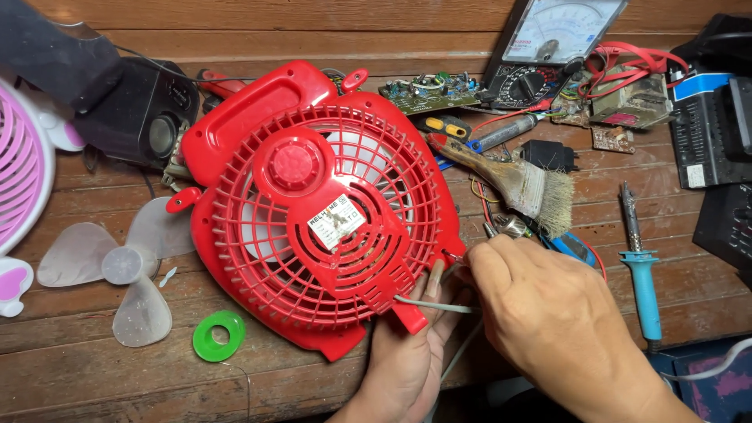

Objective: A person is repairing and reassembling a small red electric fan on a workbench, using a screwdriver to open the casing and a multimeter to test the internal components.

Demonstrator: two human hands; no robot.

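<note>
A red plastic fan housing with a round grille lies flat on the wooden bench. My left hand comes up from the bottom edge and grips the housing's lower right corner, next to a grey cable that runs out from under it. My right hand reaches in from the lower right. Its fingertips pinch thin wires at the housing's right edge. What lies under the right palm is hidden.
A worn paintbrush and a blue soldering iron lie right of the fan. Behind are an analogue multimeter, a circuit board and a transformer. At left are a clear fan blade, a green spool and a pink fan.
</note>
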